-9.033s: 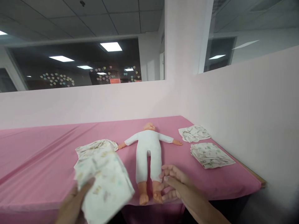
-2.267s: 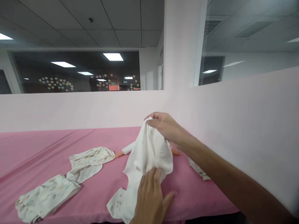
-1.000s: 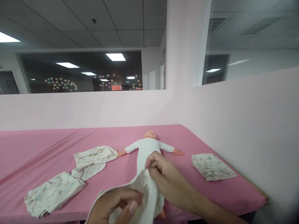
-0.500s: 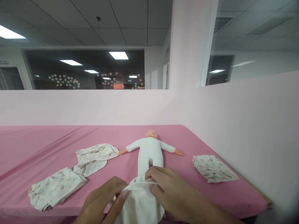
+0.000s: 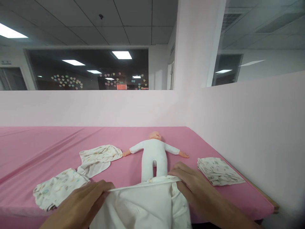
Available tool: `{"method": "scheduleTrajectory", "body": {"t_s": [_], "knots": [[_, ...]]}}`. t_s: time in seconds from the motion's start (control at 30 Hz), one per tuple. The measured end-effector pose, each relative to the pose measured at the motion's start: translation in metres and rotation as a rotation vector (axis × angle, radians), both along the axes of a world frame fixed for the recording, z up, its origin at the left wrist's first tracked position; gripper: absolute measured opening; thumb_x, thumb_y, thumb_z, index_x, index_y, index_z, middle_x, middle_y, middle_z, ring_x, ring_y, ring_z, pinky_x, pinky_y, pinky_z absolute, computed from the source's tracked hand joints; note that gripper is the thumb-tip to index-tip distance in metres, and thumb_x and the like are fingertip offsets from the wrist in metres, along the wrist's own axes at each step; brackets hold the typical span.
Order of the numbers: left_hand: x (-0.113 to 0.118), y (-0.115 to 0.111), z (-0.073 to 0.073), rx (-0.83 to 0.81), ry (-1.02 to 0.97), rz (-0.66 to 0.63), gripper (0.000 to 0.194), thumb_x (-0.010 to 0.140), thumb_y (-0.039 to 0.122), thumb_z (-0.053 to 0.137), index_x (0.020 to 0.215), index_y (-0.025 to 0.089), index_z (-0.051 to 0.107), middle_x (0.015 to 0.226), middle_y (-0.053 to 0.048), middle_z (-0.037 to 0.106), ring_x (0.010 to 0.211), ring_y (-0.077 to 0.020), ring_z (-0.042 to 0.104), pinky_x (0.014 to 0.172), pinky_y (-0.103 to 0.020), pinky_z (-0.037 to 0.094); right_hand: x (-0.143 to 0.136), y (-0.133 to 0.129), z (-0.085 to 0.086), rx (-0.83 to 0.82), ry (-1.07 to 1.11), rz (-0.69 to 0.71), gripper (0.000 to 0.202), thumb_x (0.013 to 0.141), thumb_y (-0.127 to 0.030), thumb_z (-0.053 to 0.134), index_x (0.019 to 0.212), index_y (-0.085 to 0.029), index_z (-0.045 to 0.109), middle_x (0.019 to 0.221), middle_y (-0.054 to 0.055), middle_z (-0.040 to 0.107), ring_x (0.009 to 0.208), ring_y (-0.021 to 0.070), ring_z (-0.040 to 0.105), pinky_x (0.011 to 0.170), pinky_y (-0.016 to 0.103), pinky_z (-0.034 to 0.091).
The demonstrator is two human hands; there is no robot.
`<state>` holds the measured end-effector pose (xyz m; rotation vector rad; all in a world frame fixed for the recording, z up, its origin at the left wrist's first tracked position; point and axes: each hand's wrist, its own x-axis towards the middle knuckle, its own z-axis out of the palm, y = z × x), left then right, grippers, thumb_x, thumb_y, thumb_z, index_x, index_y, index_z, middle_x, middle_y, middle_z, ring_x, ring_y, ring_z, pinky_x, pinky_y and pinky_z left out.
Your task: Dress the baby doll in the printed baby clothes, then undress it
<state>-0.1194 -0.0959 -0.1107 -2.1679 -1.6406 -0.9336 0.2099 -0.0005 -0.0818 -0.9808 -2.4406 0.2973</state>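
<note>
A baby doll (image 5: 154, 152) in a white long-sleeved body lies on its back, arms spread and head toward the wall. Across its lower legs, in front of me, a white baby garment (image 5: 140, 206) is pulled wide by its hemmed edge. My left hand (image 5: 83, 200) pinches the left end of that edge. At the right end, my right hand (image 5: 190, 187) grips the same edge, fingers closed over it. The doll's feet are hidden behind the cloth. A small print shows along the garment's far edge and right side.
A pink-covered bed (image 5: 124, 175) fills the foreground. Left of the doll lie a crumpled printed garment (image 5: 100, 157) and a folded printed cloth (image 5: 62, 187). On the right rests another folded printed garment (image 5: 219, 171). White walls (image 5: 95, 108) with windows border the bed.
My hands have moved apart, left hand to the left and right hand to the right, stretching the white garment's edge wide. More of the doll's legs now shows.
</note>
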Motion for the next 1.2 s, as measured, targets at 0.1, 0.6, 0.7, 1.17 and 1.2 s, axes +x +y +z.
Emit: {"method": "scheduleTrajectory", "body": {"t_s": [0.1, 0.6, 0.7, 1.17, 1.2], "knots": [[-0.002, -0.003, 0.016, -0.001, -0.083, 0.018, 0.033, 0.097, 0.043, 0.036, 0.101, 0.029, 0.065, 0.092, 0.001, 0.072, 0.082, -0.0159, 0.069, 0.065, -0.019, 0.053, 0.005, -0.004, 0.003, 0.059, 0.01, -0.057, 0.027, 0.094, -0.011, 0.03, 0.1, -0.025, 0.053, 0.1, 0.003, 0.054, 0.084, 0.0169, 0.055, 0.076, 0.034, 0.046], [0.011, -0.005, 0.049, 0.067, -0.085, -0.007, 0.023, 0.096, 0.038, 0.046, 0.11, 0.029, 0.061, 0.104, 0.002, 0.071, 0.093, -0.0159, 0.067, 0.075, -0.018, 0.053, -0.003, -0.01, -0.001, 0.436, 0.203, 0.091, 0.038, 0.092, -0.007, 0.036, 0.115, -0.028, 0.058, 0.1, 0.005, 0.051, 0.082, 0.0146, 0.052, 0.07, 0.028, 0.047], [0.021, -0.004, 0.054, 0.1, -0.112, -0.055, 0.023, 0.096, 0.039, 0.045, 0.109, 0.029, 0.061, 0.103, 0.002, 0.071, 0.093, -0.0157, 0.067, 0.077, -0.019, 0.052, -0.014, -0.006, -0.006, 0.376, 0.219, 0.138, 0.032, 0.094, -0.011, 0.04, 0.115, -0.025, 0.06, 0.087, 0.003, 0.055, 0.074, 0.0144, 0.052, 0.067, 0.028, 0.046], [-0.008, -0.001, 0.064, -0.04, -0.115, -0.025, 0.023, 0.093, 0.043, 0.049, 0.104, 0.029, 0.064, 0.095, 0.003, 0.071, 0.082, -0.0151, 0.066, 0.068, -0.018, 0.051, 0.002, -0.017, 0.02, -0.653, 0.455, 0.199, 0.034, 0.095, -0.048, 0.047, 0.08, -0.018, 0.052, 0.069, -0.002, 0.047, 0.059, 0.0086, 0.041, 0.051, 0.02, 0.033], [-0.012, -0.002, 0.062, -0.063, -0.086, -0.021, 0.022, 0.092, 0.043, 0.05, 0.1, 0.03, 0.065, 0.088, 0.003, 0.071, 0.075, -0.0143, 0.065, 0.064, -0.018, 0.05, 0.007, -0.017, 0.02, -0.695, 0.408, 0.263, 0.034, 0.095, -0.048, 0.049, 0.079, -0.018, 0.051, 0.07, -0.002, 0.046, 0.06, 0.0085, 0.041, 0.052, 0.02, 0.033]]}}
